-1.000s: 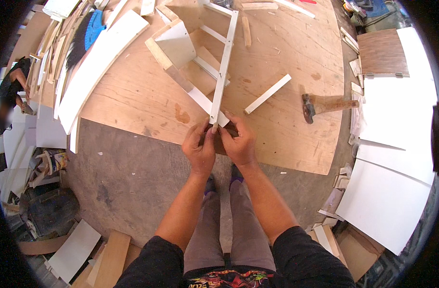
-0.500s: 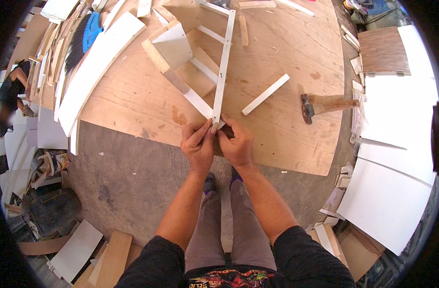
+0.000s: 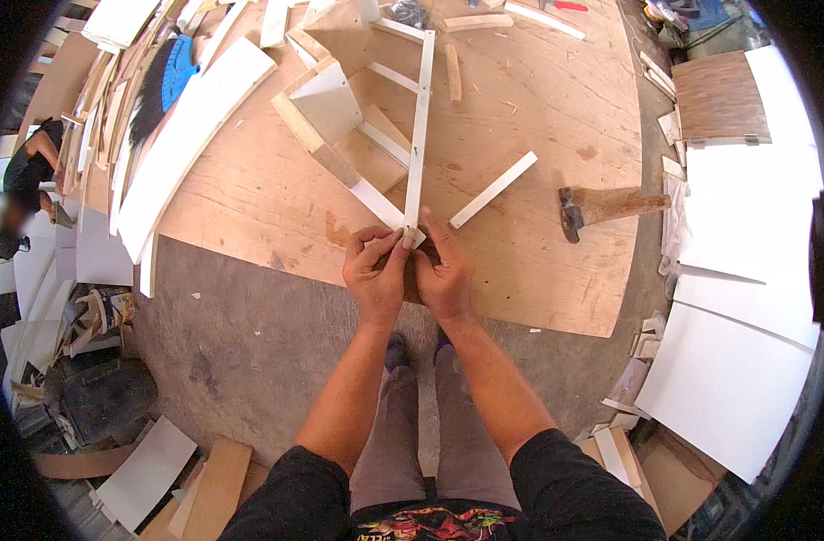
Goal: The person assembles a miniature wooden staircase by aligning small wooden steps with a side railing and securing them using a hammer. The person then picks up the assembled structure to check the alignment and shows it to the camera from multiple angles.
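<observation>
A partly joined wooden frame with white strips and plywood panels [image 3: 326, 97] rests on a plywood sheet [image 3: 556, 279]. Its long white strip [image 3: 419, 135] runs toward me and meets another white strip [image 3: 376, 203] at the near corner. There my left hand [image 3: 374, 275] is closed, thumb and fingers pinching the long strip's end. On the other side of that corner my right hand [image 3: 444, 278] grips the joint, its index finger stretched along the strip. Small dark spots, like nail or screw heads, dot the long strip. Whatever lies between the fingertips is too small to make out.
Right of the frame lie a loose white strip [image 3: 493, 189] and a hammer [image 3: 601, 209] with a wooden handle. A blue brush [image 3: 176, 74] and long boards are at the left, where another person [image 3: 32, 171] crouches. White panels [image 3: 727, 361] line the right.
My right index finger has straightened forward beside the long strip. The strip's far end has swung slightly left, and my left hand stays at the near corner. The view has shifted slightly.
</observation>
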